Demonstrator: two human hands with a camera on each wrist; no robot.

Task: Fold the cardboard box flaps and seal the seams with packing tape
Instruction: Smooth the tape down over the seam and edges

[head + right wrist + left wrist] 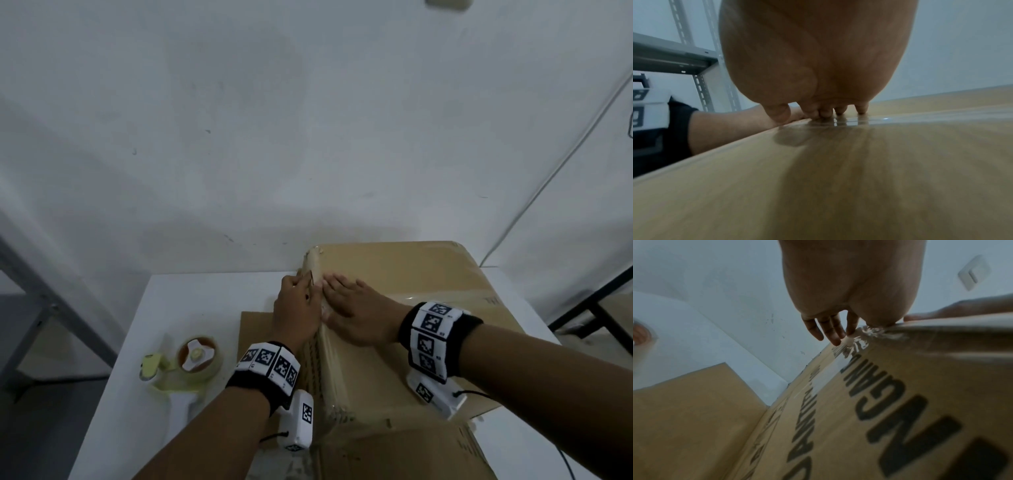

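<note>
So I've got the cardboard box (404,308) sitting on the white counter (191,294), pushed toward the far right by the wall, flaps already down on top and a strip of clear packing tape (442,295) running across the top seam. My right hand (356,315) is spread flat with straight fingers on the top panel near the left edge, pressing the tape end down; in the right wrist view the fingertips (840,111) sit right on the glossy strip. My left hand (296,308) is on the left side of the box at that same edge, fingers loosely extended down the side wall and touching the wrinkled tape tail (857,340) where it wraps over the corner. It isn't gripping anything as far as I can tell. I'd say the point of this two-sided hold is to rub the tape over the edge so the tail sticks to the side and doesn't peel up. The tape dispenser (185,370) is parked on the counter to the near left, well apart from both hands, with a flat piece of cardboard (255,325) lying under the box's left side.
</note>
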